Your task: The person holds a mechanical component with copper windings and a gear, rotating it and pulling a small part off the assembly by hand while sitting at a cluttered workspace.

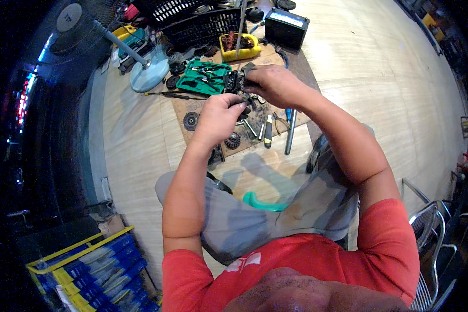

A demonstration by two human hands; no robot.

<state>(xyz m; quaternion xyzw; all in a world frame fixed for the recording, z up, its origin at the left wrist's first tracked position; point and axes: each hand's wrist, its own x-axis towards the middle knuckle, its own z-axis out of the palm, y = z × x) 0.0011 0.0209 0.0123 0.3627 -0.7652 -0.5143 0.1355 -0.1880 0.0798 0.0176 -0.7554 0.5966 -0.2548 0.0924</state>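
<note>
Over a stained cardboard sheet, my two hands work close together at a dark, greasy machine part (233,81). My left hand (218,115) is closed with thumb and forefinger pinched at the part's near side; what lies in the pinch is too small and dark to name. From the right, my right hand (275,85) curls its fingers round the part's far right side. A green tool case (184,85) with several dark-handled pliers lies just left of the part. Below my hands are a utility knife with a yellow-and-black handle (268,132), pliers (281,124) and a metal tube (291,136).
A round black disc (191,121) and a toothed gear (232,140) lie near my left forearm. Behind stand a yellow container (228,54) of dark parts, a black crate (203,31) and a black battery (286,30). A standing fan (150,70) is at left, a metal chair (431,234) at right.
</note>
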